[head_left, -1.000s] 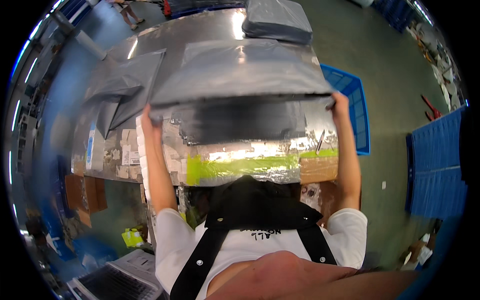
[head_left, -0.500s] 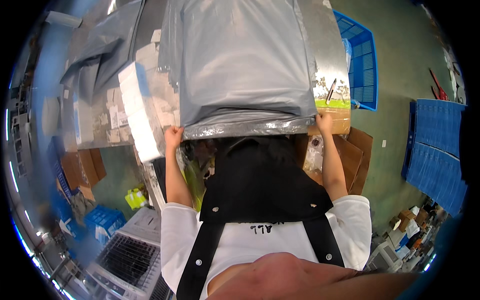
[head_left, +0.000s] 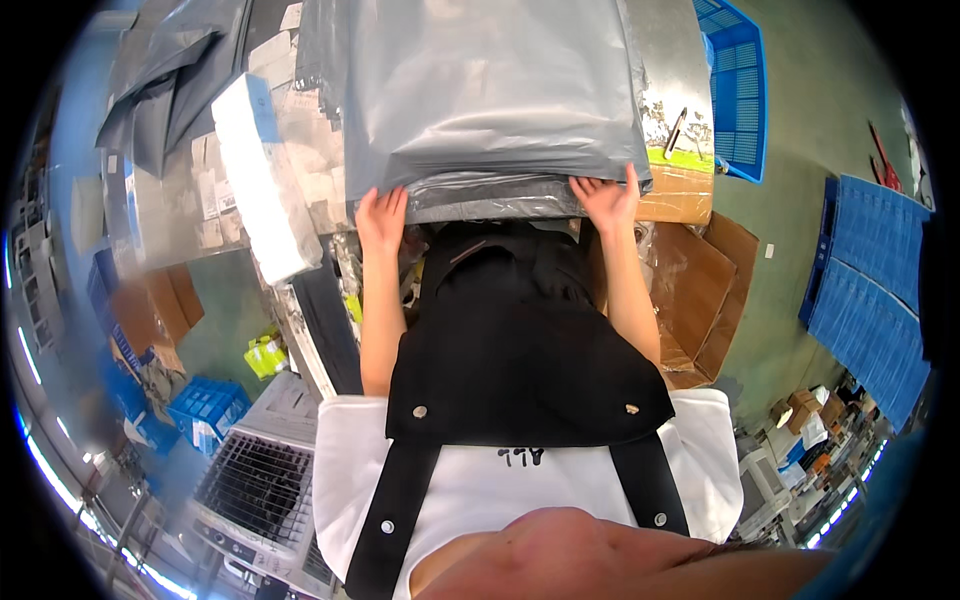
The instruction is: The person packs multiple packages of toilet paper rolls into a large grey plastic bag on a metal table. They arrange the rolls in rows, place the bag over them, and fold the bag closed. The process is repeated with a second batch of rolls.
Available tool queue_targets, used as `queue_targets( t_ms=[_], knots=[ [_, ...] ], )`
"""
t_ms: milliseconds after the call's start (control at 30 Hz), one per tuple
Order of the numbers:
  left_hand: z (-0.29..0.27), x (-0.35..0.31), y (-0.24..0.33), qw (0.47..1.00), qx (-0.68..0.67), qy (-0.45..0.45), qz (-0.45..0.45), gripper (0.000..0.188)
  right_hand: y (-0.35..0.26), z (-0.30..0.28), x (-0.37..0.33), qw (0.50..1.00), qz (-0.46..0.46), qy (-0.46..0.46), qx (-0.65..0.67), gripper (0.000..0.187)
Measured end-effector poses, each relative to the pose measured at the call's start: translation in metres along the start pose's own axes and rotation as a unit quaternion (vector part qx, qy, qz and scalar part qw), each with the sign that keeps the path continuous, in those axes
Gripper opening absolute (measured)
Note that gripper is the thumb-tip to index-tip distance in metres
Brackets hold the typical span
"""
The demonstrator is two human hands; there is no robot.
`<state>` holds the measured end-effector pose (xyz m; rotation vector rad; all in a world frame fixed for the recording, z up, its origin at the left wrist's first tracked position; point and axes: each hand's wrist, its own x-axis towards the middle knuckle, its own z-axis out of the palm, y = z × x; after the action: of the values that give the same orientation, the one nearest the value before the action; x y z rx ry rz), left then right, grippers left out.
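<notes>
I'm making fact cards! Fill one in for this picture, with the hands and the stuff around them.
Left hand: touching the big bag's near edge, left end
Right hand: same edge, right end
Big bag: grey, shiny, spread on the table
Left of bag: long white block
Right of bag: pen, then blue crate

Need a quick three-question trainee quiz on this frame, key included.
1. True or false: left hand and right hand are both at the near edge of the grey plastic.
2. Where is the pen-like item? (a) in the left hand (b) on the table, right of the grey plastic (c) under the right hand
3. Fill in: the crate beyond the table's right edge is ____.
Key: 1 true; 2 b; 3 blue.
</notes>
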<state>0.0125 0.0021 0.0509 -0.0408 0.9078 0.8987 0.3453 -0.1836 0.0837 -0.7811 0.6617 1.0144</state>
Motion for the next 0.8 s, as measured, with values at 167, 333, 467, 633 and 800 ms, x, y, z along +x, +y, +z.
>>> queue_targets(
  t_ms=[167,333,467,633,800],
  knots=[
    [0.021,0.060,-0.006,0.994,-0.058,0.094,0.013,0.027,0.003,0.019,0.058,0.995,-0.045,-0.085,-0.041,0.043],
    [0.011,0.097,-0.009,0.990,-0.015,0.127,0.057,0.029,-0.002,0.023,0.113,0.989,-0.063,0.097,-0.090,0.025],
    [0.022,0.113,-0.010,0.970,0.033,0.239,0.037,0.024,-0.001,0.023,0.144,0.972,-0.078,0.207,-0.080,0.022],
    [0.035,0.125,-0.014,0.940,0.078,0.330,0.051,0.021,0.004,0.033,0.152,0.930,-0.146,0.324,-0.090,0.018],
    [0.039,0.105,-0.011,0.959,0.004,0.282,0.011,0.022,0.010,0.036,0.114,0.949,-0.133,0.236,-0.161,0.010]
  ],
)
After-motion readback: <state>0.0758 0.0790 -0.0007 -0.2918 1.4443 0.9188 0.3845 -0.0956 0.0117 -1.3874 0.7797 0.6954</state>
